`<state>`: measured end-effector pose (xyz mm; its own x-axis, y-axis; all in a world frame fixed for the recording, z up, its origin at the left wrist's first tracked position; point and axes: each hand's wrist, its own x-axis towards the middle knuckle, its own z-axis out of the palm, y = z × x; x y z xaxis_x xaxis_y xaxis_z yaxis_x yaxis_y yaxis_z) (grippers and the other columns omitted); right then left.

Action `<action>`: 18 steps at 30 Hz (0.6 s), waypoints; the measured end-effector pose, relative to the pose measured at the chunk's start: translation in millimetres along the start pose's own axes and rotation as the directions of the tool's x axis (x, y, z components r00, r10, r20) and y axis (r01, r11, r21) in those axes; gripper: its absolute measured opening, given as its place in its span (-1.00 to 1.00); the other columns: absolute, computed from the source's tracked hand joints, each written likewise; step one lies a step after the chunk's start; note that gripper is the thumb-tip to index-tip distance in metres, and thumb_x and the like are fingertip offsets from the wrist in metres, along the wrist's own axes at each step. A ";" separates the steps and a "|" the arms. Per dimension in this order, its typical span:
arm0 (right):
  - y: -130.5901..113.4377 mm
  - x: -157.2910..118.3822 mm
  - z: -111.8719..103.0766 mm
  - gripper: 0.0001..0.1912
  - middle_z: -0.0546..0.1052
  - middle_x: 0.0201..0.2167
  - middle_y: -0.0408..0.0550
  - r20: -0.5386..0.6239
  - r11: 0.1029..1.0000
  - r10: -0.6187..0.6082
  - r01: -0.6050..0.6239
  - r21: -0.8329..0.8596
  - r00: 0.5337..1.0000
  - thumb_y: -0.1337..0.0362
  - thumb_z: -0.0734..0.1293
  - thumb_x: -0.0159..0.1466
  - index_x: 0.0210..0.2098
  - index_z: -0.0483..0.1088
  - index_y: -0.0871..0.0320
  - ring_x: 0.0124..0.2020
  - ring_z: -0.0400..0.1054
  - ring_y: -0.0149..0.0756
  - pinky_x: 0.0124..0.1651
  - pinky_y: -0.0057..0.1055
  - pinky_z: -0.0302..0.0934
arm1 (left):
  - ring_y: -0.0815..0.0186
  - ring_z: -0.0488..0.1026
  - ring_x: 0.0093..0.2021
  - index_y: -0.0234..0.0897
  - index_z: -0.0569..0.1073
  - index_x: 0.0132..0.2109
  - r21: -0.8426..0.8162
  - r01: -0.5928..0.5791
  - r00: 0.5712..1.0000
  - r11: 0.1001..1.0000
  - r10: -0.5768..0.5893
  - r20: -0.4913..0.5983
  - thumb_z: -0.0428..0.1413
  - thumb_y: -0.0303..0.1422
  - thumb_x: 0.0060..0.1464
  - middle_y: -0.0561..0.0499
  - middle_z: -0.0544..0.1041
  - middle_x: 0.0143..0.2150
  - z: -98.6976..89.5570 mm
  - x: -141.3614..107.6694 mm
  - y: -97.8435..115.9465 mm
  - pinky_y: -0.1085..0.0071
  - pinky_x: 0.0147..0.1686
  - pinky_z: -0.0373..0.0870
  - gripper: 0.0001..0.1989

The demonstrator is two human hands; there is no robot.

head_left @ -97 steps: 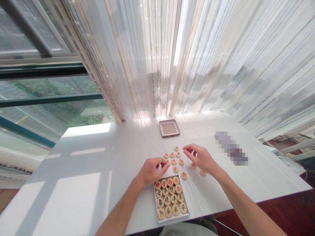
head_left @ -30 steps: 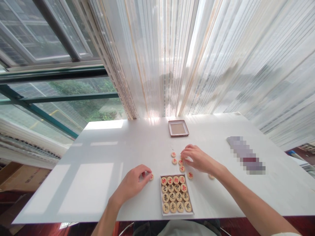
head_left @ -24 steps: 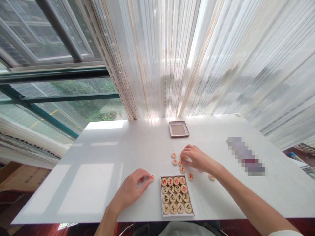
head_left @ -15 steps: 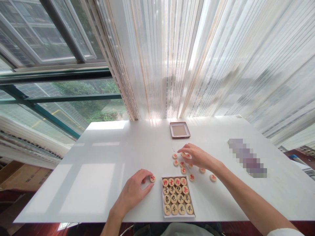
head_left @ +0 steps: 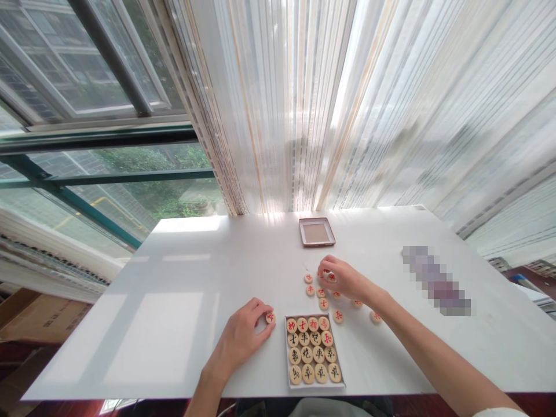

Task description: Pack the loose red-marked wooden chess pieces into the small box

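Observation:
My left hand (head_left: 243, 331) rests on the table left of the box, thumb and fingers closed around a round wooden Chinese chess piece (head_left: 270, 317) with a red character. In the shallow box (head_left: 344, 379) lie rows of pieces, most with black characters, the far row red. Beyond it my right hand (head_left: 345, 279) is over the loose red pieces, thumb and fingertips pinched together at a chess piece that they mostly hide. Around that hand lie a loose red soldier piece (head_left: 338, 316), a red advisor piece (head_left: 324, 303) and several others.
The box's lid (head_left: 317, 231) lies upturned near the back of the white table (head_left: 243, 255). A blurred, pixelated object (head_left: 436, 282) lies on the right. Sheer curtains (head_left: 278, 116) hang behind the far edge, and a cardboard box (head_left: 39, 318) stands at the left.
My right fingertips have closed in more tightly at the piece among the loose ones. My left hand stays at its piece, its fingers slightly further around it. The view has shifted slightly.

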<state>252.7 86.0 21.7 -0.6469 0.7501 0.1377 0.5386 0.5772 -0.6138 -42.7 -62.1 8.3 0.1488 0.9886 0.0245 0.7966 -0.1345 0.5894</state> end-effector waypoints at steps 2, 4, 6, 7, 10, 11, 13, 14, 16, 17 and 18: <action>-0.2 1.0 1.8 -0.92 0.50 -0.20 -0.05 0.006 1.000 -0.004 0.004 -0.003 1.000 0.29 0.31 0.30 -0.28 0.46 0.09 -0.36 0.40 -0.30 -0.22 -0.32 0.37 | 0.32 0.44 -0.37 -0.11 0.51 -0.09 0.004 -0.001 1.000 1.000 0.001 -0.003 0.09 -0.32 0.19 0.03 0.52 -0.17 0.7 -0.1 -0.9 0.42 -0.27 0.41 -0.84; -0.9 2.1 2.2 -0.92 0.51 -0.24 -0.04 0.013 1.000 -0.015 0.015 -0.006 1.000 0.28 0.32 0.30 -0.30 0.47 0.09 -0.27 0.42 -0.22 -0.16 -0.28 0.36 | 0.32 0.44 -0.37 -0.11 0.51 -0.09 0.008 -0.002 1.000 1.000 0.002 -0.004 0.09 -0.32 0.20 0.03 0.52 -0.17 1.2 -0.3 -1.6 0.42 -0.27 0.41 -0.84; -1.2 1.7 0.4 -0.91 0.52 -0.26 -0.03 0.019 1.000 -0.025 0.025 -0.009 1.000 0.27 0.33 0.30 -0.31 0.49 0.09 -0.18 0.42 -0.17 -0.09 -0.25 0.35 | 0.31 0.44 -0.36 -0.11 0.51 -0.09 0.008 -0.005 1.000 1.000 0.005 -0.004 0.09 -0.31 0.20 0.03 0.52 -0.17 1.3 -0.4 -2.0 0.42 -0.27 0.41 -0.84; -1.0 0.4 -1.4 -0.90 0.52 -0.26 -0.02 0.022 1.000 -0.027 0.027 -0.009 0.999 0.26 0.33 0.31 -0.30 0.50 0.09 -0.17 0.42 -0.16 -0.07 -0.25 0.34 | 0.31 0.45 -0.36 -0.11 0.51 -0.10 0.004 -0.007 1.000 1.000 0.007 -0.004 0.09 -0.31 0.20 0.03 0.52 -0.17 1.2 -0.5 -2.1 0.42 -0.27 0.41 -0.84; 2.3 -8.4 -8.8 -0.85 0.53 -0.20 0.00 0.013 1.000 -0.014 0.014 -0.011 1.000 0.21 0.30 0.34 -0.22 0.51 0.06 -0.15 0.42 -0.16 -0.03 -0.21 0.33 | 0.31 0.46 -0.35 -0.11 0.50 -0.09 -0.019 -0.011 1.000 1.000 0.011 -0.006 0.10 -0.33 0.19 0.03 0.52 -0.17 0.5 -0.8 -2.0 0.43 -0.26 0.42 -0.84; 4.2 -12.6 -11.2 -0.83 0.52 -0.18 0.01 0.001 1.000 0.003 -0.003 -0.011 1.000 0.20 0.28 0.35 -0.19 0.51 0.06 -0.14 0.43 -0.16 -0.02 -0.21 0.33 | 0.32 0.46 -0.35 -0.11 0.50 -0.09 -0.027 -0.012 1.000 1.000 0.012 -0.005 0.10 -0.34 0.19 0.04 0.52 -0.17 0.3 -0.8 -1.8 0.43 -0.25 0.42 -0.84; 8.5 -21.0 -14.3 -0.81 0.52 -0.15 0.00 -0.026 0.999 0.054 -0.054 -0.002 0.998 0.17 0.27 0.36 -0.17 0.50 0.04 -0.15 0.44 -0.18 -0.04 -0.23 0.34 | 0.32 0.46 -0.34 -0.11 0.51 -0.09 -0.038 -0.015 1.000 0.999 0.015 -0.003 0.11 -0.36 0.18 0.04 0.52 -0.18 0.1 -0.3 -1.4 0.43 -0.24 0.42 -0.84; 10.7 -24.6 -14.8 -0.81 0.52 -0.15 -0.01 -0.034 0.997 0.083 -0.082 0.010 0.996 0.15 0.27 0.37 -0.17 0.50 0.04 -0.16 0.44 -0.19 -0.07 -0.25 0.34 | 0.32 0.47 -0.34 -0.11 0.51 -0.09 -0.040 -0.017 1.000 0.999 0.017 -0.002 0.10 -0.37 0.18 0.04 0.52 -0.18 0.1 0.2 -1.2 0.43 -0.24 0.43 -0.84; 14.3 -29.0 -14.0 -0.79 0.52 -0.17 -0.03 -0.035 0.991 0.126 -0.124 0.044 0.991 0.12 0.27 0.36 -0.20 0.51 0.04 -0.18 0.46 -0.21 -0.11 -0.30 0.35 | 0.32 0.48 -0.33 -0.12 0.51 -0.10 -0.043 -0.026 1.000 0.999 0.026 -0.006 0.10 -0.39 0.17 0.03 0.52 -0.18 0.5 1.9 -1.0 0.43 -0.23 0.44 -0.83; 15.6 -29.7 -13.1 -0.78 0.53 -0.18 -0.03 -0.031 0.989 0.139 -0.137 0.063 0.990 0.11 0.27 0.36 -0.22 0.51 0.04 -0.19 0.46 -0.23 -0.12 -0.31 0.35 | 0.32 0.48 -0.32 -0.12 0.51 -0.10 -0.044 -0.032 0.999 0.999 0.031 -0.010 0.11 -0.40 0.17 0.03 0.52 -0.18 0.7 2.9 -1.0 0.43 -0.23 0.44 -0.82; 16.3 -29.6 -12.2 -0.78 0.53 -0.19 -0.04 -0.025 0.986 0.149 -0.146 0.082 0.989 0.10 0.28 0.36 -0.23 0.52 0.05 -0.20 0.47 -0.24 -0.12 -0.32 0.36 | 0.32 0.49 -0.32 -0.12 0.51 -0.10 -0.045 -0.038 0.999 0.998 0.037 -0.017 0.11 -0.41 0.16 0.03 0.51 -0.18 0.7 4.0 -1.1 0.43 -0.22 0.45 -0.82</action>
<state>287.3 77.2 17.1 -0.5460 0.8353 0.0643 0.5815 0.4331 -0.6887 -42.5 -58.0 7.2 0.1682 0.9840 0.0597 0.7632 -0.1683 0.6238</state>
